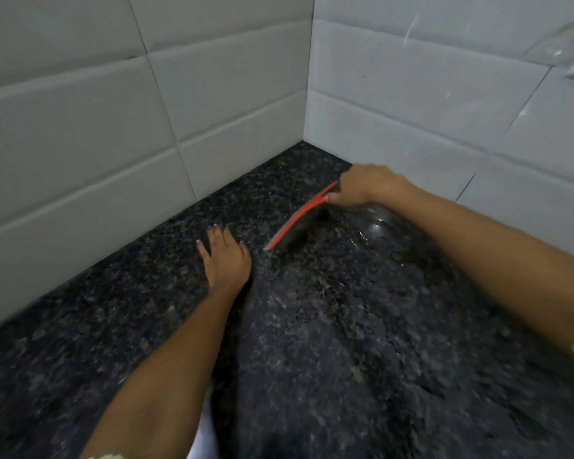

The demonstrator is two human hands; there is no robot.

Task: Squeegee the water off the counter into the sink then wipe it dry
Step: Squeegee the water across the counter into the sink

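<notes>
Gripping the red squeegee (299,216) at its upper end, right hand (365,187) reaches toward the tiled corner, fingers curled round it. Blade on the dark counter (345,326), long axis upper right to lower left. Left hand (226,260) flat, fingers spread, just left of center.

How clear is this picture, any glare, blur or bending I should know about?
Head view: soft overall, with motion smear on the counter near the bottom edge; wet glare beside the right hand gripping the red squeegee; wide-angle bending curves the wall tiles; left hand lies flat, fairly sharp.
</notes>
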